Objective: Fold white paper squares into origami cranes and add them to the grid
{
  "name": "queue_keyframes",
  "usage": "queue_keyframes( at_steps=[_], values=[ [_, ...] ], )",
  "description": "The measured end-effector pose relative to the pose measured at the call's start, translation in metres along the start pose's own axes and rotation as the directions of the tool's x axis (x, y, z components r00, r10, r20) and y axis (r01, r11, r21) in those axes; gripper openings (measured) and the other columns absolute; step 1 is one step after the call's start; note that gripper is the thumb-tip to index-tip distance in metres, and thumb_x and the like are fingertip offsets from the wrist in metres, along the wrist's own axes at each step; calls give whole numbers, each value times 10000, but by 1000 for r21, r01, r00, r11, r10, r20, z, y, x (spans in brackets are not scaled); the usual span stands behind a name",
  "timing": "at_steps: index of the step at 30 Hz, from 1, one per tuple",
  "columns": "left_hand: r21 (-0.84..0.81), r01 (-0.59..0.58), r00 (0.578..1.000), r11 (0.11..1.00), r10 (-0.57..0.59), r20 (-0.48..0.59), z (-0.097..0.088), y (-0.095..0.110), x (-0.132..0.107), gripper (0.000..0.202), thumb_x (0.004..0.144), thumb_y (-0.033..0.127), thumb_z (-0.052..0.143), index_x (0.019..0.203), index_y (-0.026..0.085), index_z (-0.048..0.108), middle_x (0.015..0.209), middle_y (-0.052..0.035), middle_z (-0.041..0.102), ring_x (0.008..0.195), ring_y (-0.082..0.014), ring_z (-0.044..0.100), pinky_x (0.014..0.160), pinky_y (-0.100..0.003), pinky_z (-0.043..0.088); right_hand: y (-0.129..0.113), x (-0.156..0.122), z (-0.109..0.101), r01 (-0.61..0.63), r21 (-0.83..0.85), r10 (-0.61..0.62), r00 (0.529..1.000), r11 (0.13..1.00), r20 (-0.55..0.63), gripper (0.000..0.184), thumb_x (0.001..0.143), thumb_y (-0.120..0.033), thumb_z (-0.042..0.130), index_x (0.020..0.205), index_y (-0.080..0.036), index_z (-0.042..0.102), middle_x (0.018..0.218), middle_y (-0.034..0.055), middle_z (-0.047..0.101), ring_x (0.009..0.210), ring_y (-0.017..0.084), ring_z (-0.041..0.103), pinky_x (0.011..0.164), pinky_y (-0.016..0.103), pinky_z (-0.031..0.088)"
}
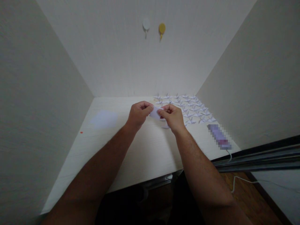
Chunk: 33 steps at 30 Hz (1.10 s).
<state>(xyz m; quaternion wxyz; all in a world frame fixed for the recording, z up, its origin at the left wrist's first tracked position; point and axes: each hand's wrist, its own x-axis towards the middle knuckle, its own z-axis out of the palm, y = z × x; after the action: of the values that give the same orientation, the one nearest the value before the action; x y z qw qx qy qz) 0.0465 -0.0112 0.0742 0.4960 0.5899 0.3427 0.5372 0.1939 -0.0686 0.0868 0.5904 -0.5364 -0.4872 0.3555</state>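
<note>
White paper (155,113) is held above a pale table (150,156).
Left hand (140,113) pinches its upper left corner; right hand (172,115) pinches the right side.

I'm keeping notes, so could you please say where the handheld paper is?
Near the head view's centre, the paper is held between the left hand and right hand, left of most paper cranes.

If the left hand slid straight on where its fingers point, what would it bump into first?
Likely the right hand, across the white paper it shares with the left hand; depth is hard to judge.
</note>
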Motion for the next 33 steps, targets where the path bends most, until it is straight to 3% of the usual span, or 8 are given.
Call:
queue_keyframes(
  at_steps=[14,22,27,30,33],
  values=[
    [83,-25,996,996,32,-83,5,9,-4,115,678,276,701,671,162,684,593,13,607,545,-107,489,538,-251,396,1,0,3,-21,-6,21,995,1000,-100,240,629,-372,771,680,-165,660,596,16,653,547,134,580,550,274,476],
    [68,-6,997,998,11,-81,7,13,-6,130,680,291,700,674,163,679,576,14,592,532,-108,482,526,-251,386,4,1,3,-23,28,26,995,999,-96,245,631,-384,776,671,-170,664,605,20,652,554,137,580,574,291,508],
    [61,-3,996,998,8,-85,6,11,-4,133,691,292,691,674,160,677,566,20,578,526,-103,472,517,-243,378,6,1,2,-66,78,69,997,995,-37,308,655,-435,767,783,-166,687,665,23,675,583,133,606,605,285,537],
    [34,2,992,999,2,-124,7,10,-2,127,691,284,681,665,160,670,555,25,569,520,-98,464,516,-238,378,8,2,1,-41,3,41,999,999,28,311,708,-466,734,694,-165,654,603,17,646,550,131,599,575,273,524],
    [20,13,988,1000,-10,-153,9,12,-3,117,683,272,682,676,155,677,541,29,560,505,-92,448,506,-236,370,13,2,1,23,-108,-22,1000,994,9,353,765,-488,683,624,-175,599,548,11,612,502,133,582,523,264,492]
  ],
)
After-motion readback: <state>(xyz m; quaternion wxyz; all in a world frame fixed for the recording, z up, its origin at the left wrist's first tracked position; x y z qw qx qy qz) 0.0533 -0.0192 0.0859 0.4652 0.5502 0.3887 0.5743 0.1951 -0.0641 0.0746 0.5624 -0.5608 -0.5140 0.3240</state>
